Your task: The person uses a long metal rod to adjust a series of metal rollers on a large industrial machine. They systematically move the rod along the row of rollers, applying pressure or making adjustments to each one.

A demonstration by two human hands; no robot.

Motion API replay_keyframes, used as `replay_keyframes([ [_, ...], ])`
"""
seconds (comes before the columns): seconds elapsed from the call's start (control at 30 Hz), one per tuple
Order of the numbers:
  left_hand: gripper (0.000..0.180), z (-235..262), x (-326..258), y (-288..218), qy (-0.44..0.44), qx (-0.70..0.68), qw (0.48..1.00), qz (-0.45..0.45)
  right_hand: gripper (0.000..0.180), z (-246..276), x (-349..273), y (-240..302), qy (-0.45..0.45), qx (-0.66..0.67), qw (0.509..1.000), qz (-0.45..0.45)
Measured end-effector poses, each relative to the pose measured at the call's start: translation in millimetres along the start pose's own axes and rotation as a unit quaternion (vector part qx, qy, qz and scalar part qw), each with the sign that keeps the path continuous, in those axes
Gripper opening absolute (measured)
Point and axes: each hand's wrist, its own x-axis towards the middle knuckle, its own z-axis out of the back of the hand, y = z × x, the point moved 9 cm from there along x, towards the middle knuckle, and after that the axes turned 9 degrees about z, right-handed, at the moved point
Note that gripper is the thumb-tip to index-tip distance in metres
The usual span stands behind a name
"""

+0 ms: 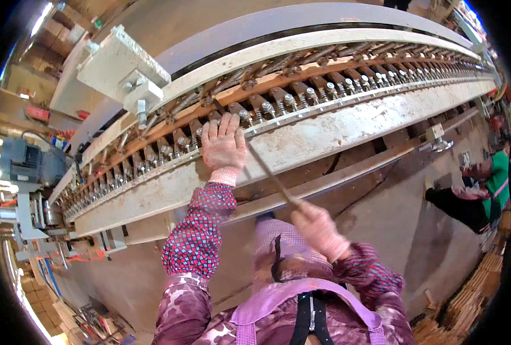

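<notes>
A long machine beam crosses in front of me, with a row of spring-loaded bolts along its top. My left hand, in a pale pink knit glove, lies flat on the bolt row with its fingers stretched out. A long thin metal bar slants up from my right hand, passing just right of my left hand towards the bolts. My right hand, gloved alike and slightly blurred, is closed around the bar's near end. The bar's far tip is hard to make out among the bolts.
A white bracket rises beyond the beam at left, and a blue-grey motor sits at its left end. A lower rail runs along the near side. Another person is at right, near stacked boards.
</notes>
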Motion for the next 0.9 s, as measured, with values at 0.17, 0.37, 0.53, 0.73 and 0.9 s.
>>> replay_keyframes([
  [0.17,0.042,4,-4,11,-0.037,-0.010,0.999,-0.018,0.041,-17,-7,15,-0.010,0.026,1.000,0.010],
  [0.37,0.042,8,0,7,-0.042,-0.036,0.998,-0.011,0.039,56,-8,33,0.035,-0.147,0.988,0.036],
  [0.53,0.043,3,-3,5,-0.040,-0.057,0.998,0.011,0.041,46,-11,24,0.000,-0.219,0.974,0.054],
  [0.73,0.044,-5,-5,7,-0.014,-0.057,0.998,0.019,0.045,5,-22,-12,0.010,-0.122,0.992,-0.004],
  [0.9,0.040,-7,-2,22,-0.034,-0.064,0.997,0.015,0.044,-24,-31,5,-0.005,-0.044,0.998,0.041],
])
